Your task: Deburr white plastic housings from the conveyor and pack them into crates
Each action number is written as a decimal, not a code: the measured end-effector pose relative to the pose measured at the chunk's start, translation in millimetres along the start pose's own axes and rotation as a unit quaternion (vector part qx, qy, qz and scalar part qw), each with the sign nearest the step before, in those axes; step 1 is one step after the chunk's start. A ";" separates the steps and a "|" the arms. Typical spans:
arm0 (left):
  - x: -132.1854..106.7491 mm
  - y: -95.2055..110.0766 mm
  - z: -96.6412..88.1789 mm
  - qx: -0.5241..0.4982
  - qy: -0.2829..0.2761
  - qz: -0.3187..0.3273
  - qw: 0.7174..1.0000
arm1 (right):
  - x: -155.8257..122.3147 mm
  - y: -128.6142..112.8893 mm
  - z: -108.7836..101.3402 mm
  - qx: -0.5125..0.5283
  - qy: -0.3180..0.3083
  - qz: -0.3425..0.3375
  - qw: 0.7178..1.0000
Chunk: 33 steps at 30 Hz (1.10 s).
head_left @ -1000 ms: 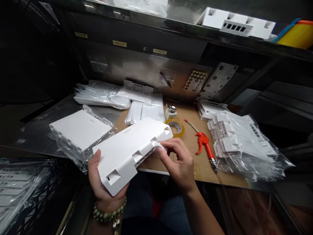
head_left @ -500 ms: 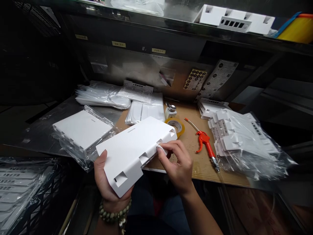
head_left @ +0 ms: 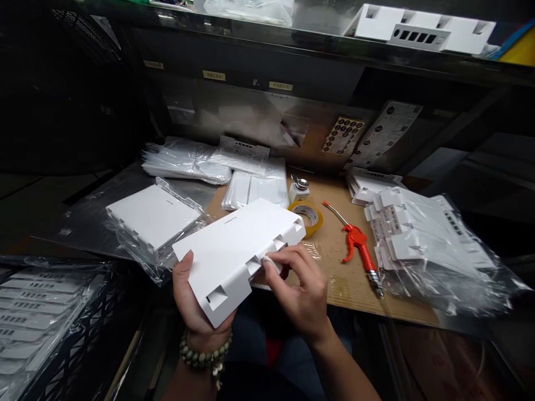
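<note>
My left hand (head_left: pixel 193 303) grips the near end of a flat white plastic casing (head_left: pixel 234 252) from below, thumb on its top face, holding it tilted over the table's front edge. My right hand (head_left: pixel 298 292) is closed in a pinch on a small white wad, perhaps a cloth, pressed against the slotted side edge of the casing. A beaded bracelet (head_left: pixel 204 356) circles my left wrist.
A bagged white casing (head_left: pixel 152 217) lies to the left. A heap of bagged casings (head_left: pixel 422 245) sits at right, beside a red air blow gun (head_left: pixel 359 253). A tape roll (head_left: pixel 308 214), a small bottle (head_left: pixel 298 189) and clear bags (head_left: pixel 188 161) lie behind. A crate of casings (head_left: pixel 37 317) stands at lower left.
My right hand's pinched wad has slid a little leftward along the casing's side edge, toward my left hand. The view has shifted slightly, so everything sits a bit further right.
</note>
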<state>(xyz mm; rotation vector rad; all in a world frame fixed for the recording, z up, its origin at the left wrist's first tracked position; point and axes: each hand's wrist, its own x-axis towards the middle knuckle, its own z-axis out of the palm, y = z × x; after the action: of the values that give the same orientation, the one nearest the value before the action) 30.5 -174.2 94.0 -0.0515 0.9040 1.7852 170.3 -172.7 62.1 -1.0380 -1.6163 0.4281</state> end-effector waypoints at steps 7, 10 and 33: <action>3.6 -4.4 -4.9 -0.013 -0.029 0.015 0.999 | -4.4 -11.1 -5.0 0.085 -0.008 0.054 0.995; 6.4 -9.3 -9.4 -0.025 -0.043 0.029 0.998 | -5.1 -14.8 -3.3 0.077 -0.020 0.047 0.996; 32.0 -6.1 -27.8 -0.029 -0.193 -0.024 0.981 | -6.8 -12.8 -27.4 0.209 0.080 0.126 0.967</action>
<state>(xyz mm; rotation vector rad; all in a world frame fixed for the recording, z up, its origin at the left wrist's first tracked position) 11.7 -164.5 56.7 0.2273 0.5665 1.6990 190.3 -191.7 76.3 -0.9270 -1.1849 0.7972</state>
